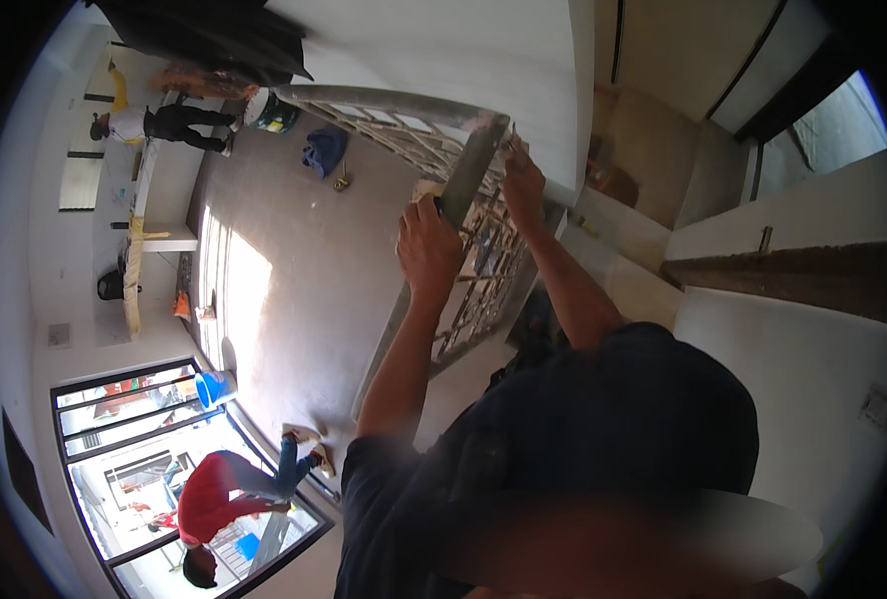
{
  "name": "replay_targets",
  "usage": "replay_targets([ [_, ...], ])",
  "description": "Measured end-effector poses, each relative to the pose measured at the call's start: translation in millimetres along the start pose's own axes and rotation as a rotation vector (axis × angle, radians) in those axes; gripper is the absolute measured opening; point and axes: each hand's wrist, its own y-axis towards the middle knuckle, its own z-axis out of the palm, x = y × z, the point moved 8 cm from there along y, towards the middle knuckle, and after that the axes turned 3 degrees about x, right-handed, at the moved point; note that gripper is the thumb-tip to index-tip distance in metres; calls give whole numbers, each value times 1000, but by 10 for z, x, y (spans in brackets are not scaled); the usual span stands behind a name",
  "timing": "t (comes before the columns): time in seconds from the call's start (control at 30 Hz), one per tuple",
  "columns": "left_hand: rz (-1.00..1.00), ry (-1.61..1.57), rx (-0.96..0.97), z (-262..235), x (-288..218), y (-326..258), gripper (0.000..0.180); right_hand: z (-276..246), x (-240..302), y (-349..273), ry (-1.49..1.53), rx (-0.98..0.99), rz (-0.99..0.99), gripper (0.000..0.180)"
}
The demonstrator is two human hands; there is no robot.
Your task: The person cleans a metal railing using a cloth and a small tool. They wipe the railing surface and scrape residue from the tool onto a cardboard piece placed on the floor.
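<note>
Here, the left hand [429, 248] and right hand [523, 190] are curling fingers at a flat, dull-grey rail [475, 168], their grasp unclear.

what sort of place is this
Probably a building interior being renovated or finished: a patchy grey railing, a blue bucket by the window and a person in red bending near it.

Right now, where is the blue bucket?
In the head view, the blue bucket is left of and below centre, beside the black-framed window, up and slightly right of the person in red.
</note>
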Motion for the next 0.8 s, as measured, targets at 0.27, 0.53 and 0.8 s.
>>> replay_targets([
  [0.27,21,-16,-64,28,38,0,28,-8,-168,165,28,163,-2,49],
  [0.53,-8,-4,18,78,63,0,29,-13,-95,78,-43,209,253,51],
  [0.8,19,-7,-56,-8,9,1,29,101,148,117,141,159,146,58],
])
